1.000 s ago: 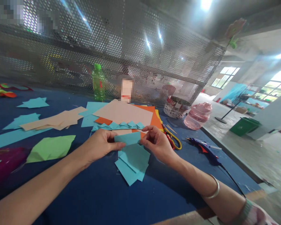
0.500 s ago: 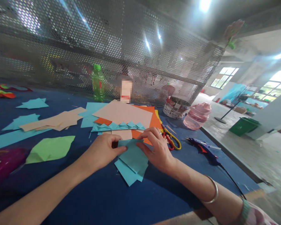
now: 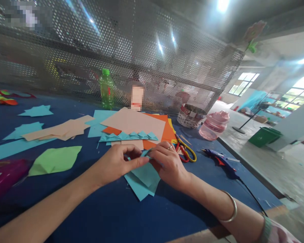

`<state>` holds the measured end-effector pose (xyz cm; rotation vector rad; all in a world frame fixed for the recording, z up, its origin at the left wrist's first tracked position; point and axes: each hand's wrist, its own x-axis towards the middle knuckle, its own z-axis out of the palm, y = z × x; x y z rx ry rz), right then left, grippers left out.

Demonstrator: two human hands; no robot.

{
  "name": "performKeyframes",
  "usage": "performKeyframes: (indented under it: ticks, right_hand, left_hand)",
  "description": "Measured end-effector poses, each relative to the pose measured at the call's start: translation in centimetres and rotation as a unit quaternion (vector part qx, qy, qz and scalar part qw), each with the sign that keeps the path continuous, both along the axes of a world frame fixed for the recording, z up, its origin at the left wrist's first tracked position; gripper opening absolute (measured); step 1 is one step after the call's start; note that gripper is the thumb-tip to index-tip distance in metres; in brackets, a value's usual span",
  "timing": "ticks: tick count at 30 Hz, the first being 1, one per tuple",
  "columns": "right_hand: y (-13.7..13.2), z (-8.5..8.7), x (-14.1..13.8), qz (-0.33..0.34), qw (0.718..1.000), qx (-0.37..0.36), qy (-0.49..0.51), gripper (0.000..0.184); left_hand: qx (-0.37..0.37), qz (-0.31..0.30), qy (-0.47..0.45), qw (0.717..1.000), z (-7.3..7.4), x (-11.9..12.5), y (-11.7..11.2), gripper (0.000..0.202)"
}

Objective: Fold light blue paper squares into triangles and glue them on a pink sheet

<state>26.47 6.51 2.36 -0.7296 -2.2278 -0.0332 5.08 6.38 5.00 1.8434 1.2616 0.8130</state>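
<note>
1. My left hand and right hand together pinch a blue paper piece between them, over the near part of the counter.
2. That piece seems partly folded, I judge (my fingers hide most of it, so I cannot tell its creases).
3. Just below lie loose blue sheets, flat, apparently not yet folded.
4. Beyond my hands, a blue strip shows a row of pointed folds, seemingly done.
5. To the right lie scissors and a glue gun, both untouched.
</note>
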Motion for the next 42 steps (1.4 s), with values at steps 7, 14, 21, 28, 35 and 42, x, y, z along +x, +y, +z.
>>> performKeyframes:
  ticks: [7, 14, 21, 28, 35, 42]
  right_hand:
    - [-0.2, -0.2, -0.1, 0.02, 0.991, 0.123, -0.056, 0.019]
    - [-0.3, -0.1, 0.2, 0.049, 0.98, 0.161, -0.11, 0.023]
    - [-0.5, 0.0, 0.1, 0.062, 0.974, 0.179, -0.128, 0.02]
    - [-0.3, -0.1, 0.4, 0.043, 0.98, 0.128, -0.145, 0.013]
    - [0.0, -0.7, 0.2, 0.113, 0.981, 0.066, -0.141, 0.017]
    - [1.0, -0.7, 0.4, 0.19, 0.968, -0.15, -0.063, 0.004]
  left_hand:
    - [-0.039, 0.016, -0.091, 0.995, -0.3, -0.1, 0.5, 0.066]
    - [-0.059, 0.017, -0.116, 0.991, -0.9, 0.2, 0.3, 0.069]
    - [-0.049, 0.015, -0.13, 0.99, -1.7, 0.5, 0.4, 0.065]
    - [-0.009, 0.032, -0.082, 0.996, -3.0, -0.5, 1.2, 0.049]
    - [0.085, 0.034, 0.029, 0.995, -3.4, -0.9, 0.9, 0.04]
    - [0.222, -0.067, 0.145, 0.962, -2.7, -0.8, -0.7, 0.031]
